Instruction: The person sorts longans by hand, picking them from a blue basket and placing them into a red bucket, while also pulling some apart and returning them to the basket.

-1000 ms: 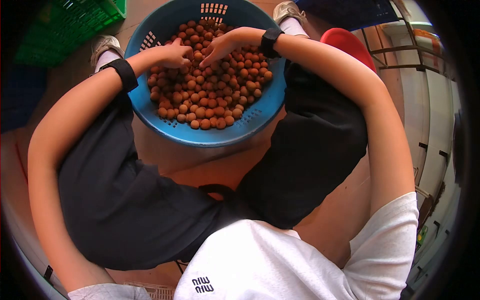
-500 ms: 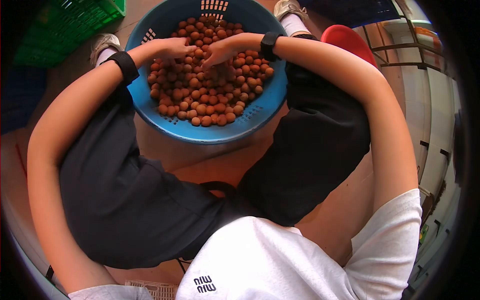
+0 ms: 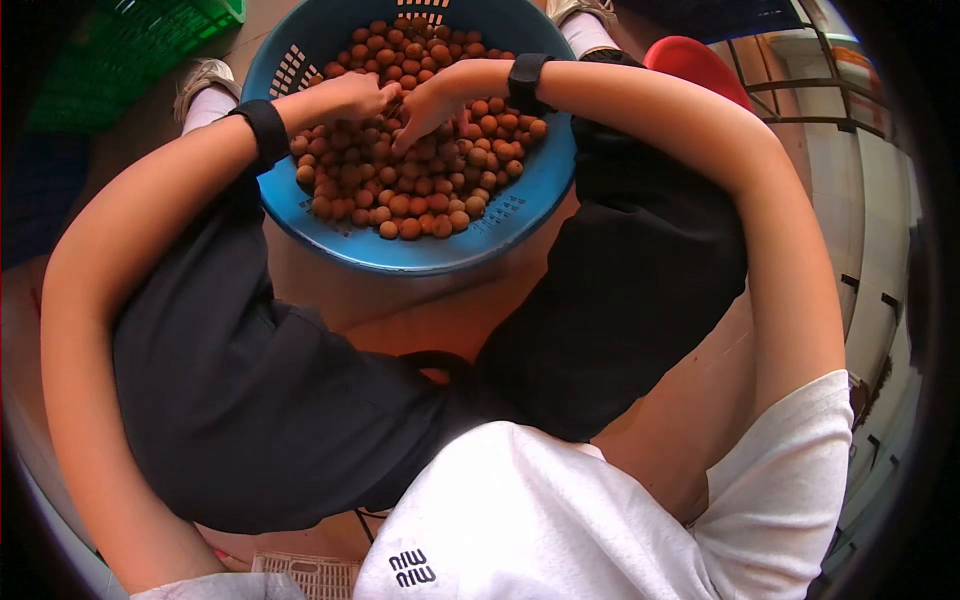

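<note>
A blue plastic basket (image 3: 420,262) with slotted walls stands on the floor between my feet, holding many small round brown fruits (image 3: 410,205) that look like longans. Over the middle of the heap, my left hand (image 3: 362,97) has its fingers curled in; anything between them is hidden. Close beside it, my right hand (image 3: 432,103) reaches down onto the fruits, thumb and fingers apart, with some fingertips hidden among them. Both wrists wear black bands.
A green crate (image 3: 120,70) stands at the upper left. Behind my right knee is a red rounded object (image 3: 697,68), near a dark metal rack (image 3: 800,85). A pale slatted crate (image 3: 315,575) lies at the bottom edge.
My left hand's fingers have drawn up out of the fruits and curled in. The right hand has shifted slightly left, closer to it. The basket sits slightly higher in view.
</note>
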Tool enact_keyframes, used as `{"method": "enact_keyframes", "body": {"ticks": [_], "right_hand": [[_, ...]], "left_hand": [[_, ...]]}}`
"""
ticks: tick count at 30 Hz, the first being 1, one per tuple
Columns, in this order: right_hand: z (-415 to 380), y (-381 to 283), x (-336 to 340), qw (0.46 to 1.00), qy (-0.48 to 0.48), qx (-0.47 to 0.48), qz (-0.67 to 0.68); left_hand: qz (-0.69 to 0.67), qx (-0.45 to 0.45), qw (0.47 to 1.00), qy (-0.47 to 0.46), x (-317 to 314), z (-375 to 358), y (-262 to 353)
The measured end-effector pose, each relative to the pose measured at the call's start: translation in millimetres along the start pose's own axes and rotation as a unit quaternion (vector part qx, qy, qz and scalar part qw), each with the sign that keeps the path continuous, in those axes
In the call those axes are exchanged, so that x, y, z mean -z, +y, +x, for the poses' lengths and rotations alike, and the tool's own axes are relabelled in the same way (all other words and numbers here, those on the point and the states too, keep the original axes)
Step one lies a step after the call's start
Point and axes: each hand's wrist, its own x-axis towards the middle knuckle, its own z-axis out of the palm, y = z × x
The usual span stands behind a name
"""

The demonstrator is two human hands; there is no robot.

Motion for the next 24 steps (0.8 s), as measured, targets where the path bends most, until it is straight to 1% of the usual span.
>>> {"method": "enact_keyframes", "body": {"ticks": [1,3,4,6,7,8,9,10,11,12,14,15,18,19,22,24], "right_hand": [[0,-2,2,1.0,-0.005,-0.013,-0.021],[10,-3,7,0.996,-0.065,-0.049,-0.031],[12,-4,7,0.993,-0.097,-0.065,-0.036],[14,-3,6,0.987,-0.128,-0.093,0.013],[14,-4,3,0.983,-0.145,-0.107,0.039],[11,-5,-5,0.984,-0.132,-0.112,0.043],[10,-5,-6,0.985,-0.133,-0.103,0.03],[8,-6,-5,0.986,-0.135,-0.094,0.018],[7,-5,-7,0.987,-0.138,-0.085,0.006],[11,0,-9,0.984,-0.144,-0.087,0.057],[8,1,-8,0.98,-0.17,-0.081,0.069],[7,1,-7,0.977,-0.182,-0.078,0.075],[10,3,-14,0.949,-0.286,-0.077,0.111],[11,4,-15,0.951,-0.281,-0.075,0.104],[9,2,-17,0.954,-0.276,-0.07,0.096],[6,1,-17,0.949,-0.288,-0.067,0.107]], "left_hand": [[-0.005,-0.003,1.0,0.006,2,-6,3],[-0.017,-0.013,1.0,0.017,5,-23,14],[-0.025,-0.042,0.999,-0.002,1,-15,10],[-0.038,-0.098,0.994,-0.039,-2,-1,0],[-0.104,-0.046,0.99,-0.084,-6,1,-1],[-0.168,0.007,0.978,-0.126,-4,-3,1],[-0.231,0.059,0.957,-0.166,-2,-6,4],[-0.252,0.011,0.951,-0.177,-2,-10,3],[-0.232,-0.022,0.952,-0.199,-1,-12,3],[-0.21,-0.055,0.951,-0.221,4,-15,1],[-0.185,-0.07,0.949,-0.247,17,-30,7],[-0.181,-0.051,0.949,-0.253,21,-33,7],[-0.174,0.047,0.937,-0.3,21,-34,17],[-0.173,0.085,0.928,-0.318,19,-34,21],[-0.202,0.069,0.923,-0.321,17,-33,20],[-0.153,0.03,0.936,-0.315,24,-41,25]]}}
